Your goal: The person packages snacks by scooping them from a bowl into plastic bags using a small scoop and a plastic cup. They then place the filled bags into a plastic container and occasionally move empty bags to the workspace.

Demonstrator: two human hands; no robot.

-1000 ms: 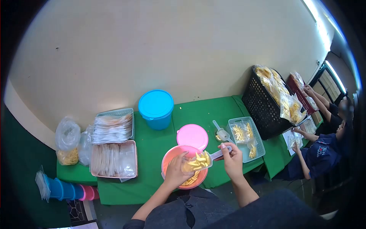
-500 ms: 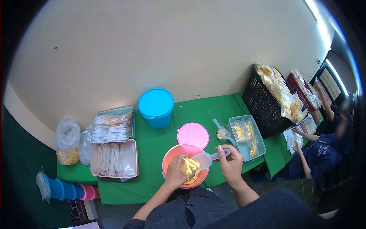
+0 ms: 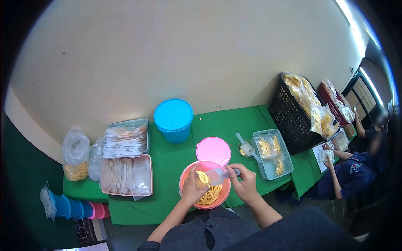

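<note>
Over the pink tub (image 3: 226,196), my left hand (image 3: 192,190) is closed around a small clear plastic bag (image 3: 202,182) with yellow stick-shaped snacks in it. Its outline is partly covered by my fingers. My right hand (image 3: 244,184) grips the handle of a clear plastic scoop (image 3: 217,176), tilted with its mouth at the bag's opening. More snack sticks (image 3: 210,195) lie in the tub beneath. Just behind the tub is a round pink lid (image 3: 213,149) on the green cloth.
A blue lidded tub (image 3: 173,121), trays of flat packets (image 3: 125,140) and empty bags (image 3: 125,175) stand left. Right are another scoop (image 3: 248,148), a tray (image 3: 286,169) with filled bags and a black basket (image 3: 289,121). A co-worker (image 3: 356,167) handles a packet farther right.
The scoop has tipped lower toward the bag, and its snack sticks have moved into the bag. My right hand has shifted slightly left and down. The co-worker's hands have moved.
</note>
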